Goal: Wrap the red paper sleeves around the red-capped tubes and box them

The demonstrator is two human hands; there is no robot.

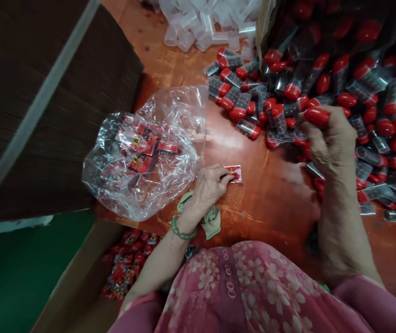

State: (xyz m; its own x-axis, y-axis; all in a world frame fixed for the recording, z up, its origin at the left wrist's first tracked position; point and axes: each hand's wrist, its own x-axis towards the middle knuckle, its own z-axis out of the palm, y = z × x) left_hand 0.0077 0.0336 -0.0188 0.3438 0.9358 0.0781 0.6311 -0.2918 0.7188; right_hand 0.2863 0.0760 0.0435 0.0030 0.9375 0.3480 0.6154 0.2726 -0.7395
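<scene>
My left hand (212, 185) is low over the table, its fingers closed on a small red-and-white printed card (237, 172). At the edge of the pile, my right hand (333, 138) grips a red-capped tube (316, 116); its red rounded end shows above the thumb, and the rest is hidden by the hand. Many like it, clear tubes with red caps (277, 119), lie heaped around and beyond that hand. Left of my left hand, an open clear plastic bag (180, 171) holds several red printed cards (142, 143).
Loose clear plastic cylinders (198, 32) are piled at the back of the orange-brown table (267, 199). A dark box (45, 92) with a pale strap stands at the left. Below the table edge, a carton (76, 273) contains red packed pieces (128, 263). Green cloth (212, 222) lies by my left wrist.
</scene>
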